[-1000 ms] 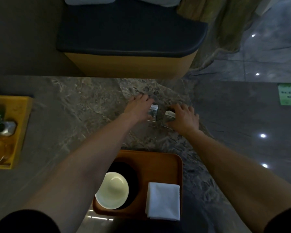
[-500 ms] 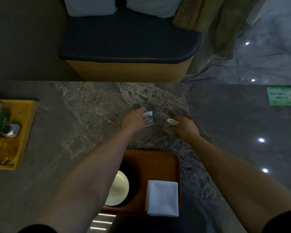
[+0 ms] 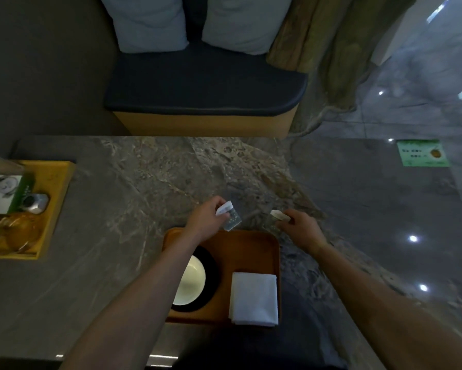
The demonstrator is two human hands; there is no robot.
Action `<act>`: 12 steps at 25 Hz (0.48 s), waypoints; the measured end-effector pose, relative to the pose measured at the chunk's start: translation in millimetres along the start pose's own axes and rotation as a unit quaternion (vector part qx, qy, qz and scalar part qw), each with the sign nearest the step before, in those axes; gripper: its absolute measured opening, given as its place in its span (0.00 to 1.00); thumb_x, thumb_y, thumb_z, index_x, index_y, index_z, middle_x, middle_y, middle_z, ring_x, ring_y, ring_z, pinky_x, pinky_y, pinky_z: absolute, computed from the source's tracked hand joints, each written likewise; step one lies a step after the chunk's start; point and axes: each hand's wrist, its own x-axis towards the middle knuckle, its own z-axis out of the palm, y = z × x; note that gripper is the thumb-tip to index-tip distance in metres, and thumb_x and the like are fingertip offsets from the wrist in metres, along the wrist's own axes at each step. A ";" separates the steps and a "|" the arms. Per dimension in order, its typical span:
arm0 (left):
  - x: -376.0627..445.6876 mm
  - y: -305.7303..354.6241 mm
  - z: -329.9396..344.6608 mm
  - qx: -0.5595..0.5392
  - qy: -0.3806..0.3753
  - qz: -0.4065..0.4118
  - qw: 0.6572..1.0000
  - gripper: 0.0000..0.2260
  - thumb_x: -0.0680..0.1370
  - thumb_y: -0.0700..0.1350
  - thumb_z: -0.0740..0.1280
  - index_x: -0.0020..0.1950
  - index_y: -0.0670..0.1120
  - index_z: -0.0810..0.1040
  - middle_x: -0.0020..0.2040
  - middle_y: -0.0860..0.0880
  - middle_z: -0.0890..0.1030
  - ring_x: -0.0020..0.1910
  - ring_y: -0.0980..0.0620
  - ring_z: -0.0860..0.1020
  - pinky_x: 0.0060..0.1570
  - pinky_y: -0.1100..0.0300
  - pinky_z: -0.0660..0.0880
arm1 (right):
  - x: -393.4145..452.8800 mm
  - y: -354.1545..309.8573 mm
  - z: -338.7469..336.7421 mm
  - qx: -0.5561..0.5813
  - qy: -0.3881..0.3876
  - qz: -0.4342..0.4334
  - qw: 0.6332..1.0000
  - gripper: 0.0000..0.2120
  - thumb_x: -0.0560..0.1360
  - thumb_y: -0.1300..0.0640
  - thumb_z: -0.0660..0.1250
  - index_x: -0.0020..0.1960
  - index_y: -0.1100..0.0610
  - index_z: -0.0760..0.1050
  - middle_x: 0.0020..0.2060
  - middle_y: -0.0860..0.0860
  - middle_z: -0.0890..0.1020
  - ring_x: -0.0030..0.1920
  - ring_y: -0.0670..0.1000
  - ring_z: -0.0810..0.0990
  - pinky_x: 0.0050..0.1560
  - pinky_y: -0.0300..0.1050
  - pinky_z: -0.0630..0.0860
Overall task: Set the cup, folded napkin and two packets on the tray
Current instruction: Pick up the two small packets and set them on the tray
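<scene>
A brown wooden tray (image 3: pixel 248 244) lies on the marble table right in front of me. On its left half stands a white cup (image 3: pixel 191 283) on a black saucer, partly hidden by my left forearm. A folded white napkin (image 3: pixel 254 299) rests in the tray's near right corner. My left hand (image 3: pixel 207 222) pinches a small clear packet (image 3: pixel 231 218) just above the tray's far edge. My right hand (image 3: pixel 300 229) holds a second packet (image 3: pixel 279 216) over the table, just beyond the tray's far right corner.
A yellow tray (image 3: pixel 54 209) with a metal pot, a card and glassware sits at the table's left end. A green card (image 3: pixel 422 153) lies far right. Beyond the table stands a cushioned bench (image 3: pixel 203 94) with pillows.
Both hands closed on the packets, lifted them off the table and drew them back toward the tray. The view tilted up, showing more of the bench.
</scene>
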 end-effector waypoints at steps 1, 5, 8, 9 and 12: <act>-7.8 -1.4 2.8 0.009 -0.003 0.001 1.000 0.05 0.77 0.47 0.68 0.52 0.51 0.76 0.47 0.49 0.80 0.46 0.50 0.79 0.40 0.56 0.73 | -6.3 2.2 4.0 0.001 -0.005 -0.002 1.000 0.04 0.78 0.53 0.65 0.50 0.52 0.75 0.37 0.47 0.76 0.39 0.51 0.75 0.33 0.42 0.67; -31.9 -4.2 11.8 0.025 -0.036 -0.008 0.999 0.08 0.77 0.47 0.68 0.55 0.51 0.77 0.52 0.48 0.82 0.49 0.50 0.79 0.47 0.53 0.78 | -28.4 11.6 21.4 -0.012 -0.031 -0.001 0.999 0.08 0.78 0.51 0.65 0.53 0.54 0.78 0.44 0.51 0.80 0.44 0.52 0.78 0.42 0.46 0.73; -44.6 -3.6 18.7 0.051 -0.053 -0.003 0.997 0.06 0.77 0.47 0.68 0.53 0.51 0.77 0.50 0.48 0.83 0.47 0.50 0.80 0.48 0.47 0.79 | -41.3 16.6 35.4 0.007 -0.037 0.022 0.999 0.10 0.78 0.50 0.65 0.56 0.53 0.78 0.48 0.52 0.83 0.48 0.52 0.81 0.52 0.53 0.78; -47.9 -3.2 21.5 0.067 -0.060 0.001 0.996 0.06 0.77 0.47 0.67 0.53 0.51 0.77 0.50 0.48 0.83 0.47 0.49 0.80 0.47 0.46 0.79 | -44.4 17.4 39.5 0.006 -0.038 0.028 0.999 0.11 0.78 0.49 0.65 0.56 0.52 0.79 0.49 0.52 0.83 0.49 0.52 0.81 0.53 0.55 0.78; -54.7 0.0 29.7 0.140 -0.085 0.016 0.986 0.05 0.78 0.48 0.65 0.53 0.51 0.77 0.50 0.49 0.82 0.49 0.47 0.79 0.48 0.47 0.77 | -47.7 19.6 49.3 -0.033 -0.029 0.029 0.999 0.10 0.77 0.49 0.65 0.55 0.51 0.79 0.50 0.52 0.83 0.50 0.53 0.81 0.53 0.56 0.79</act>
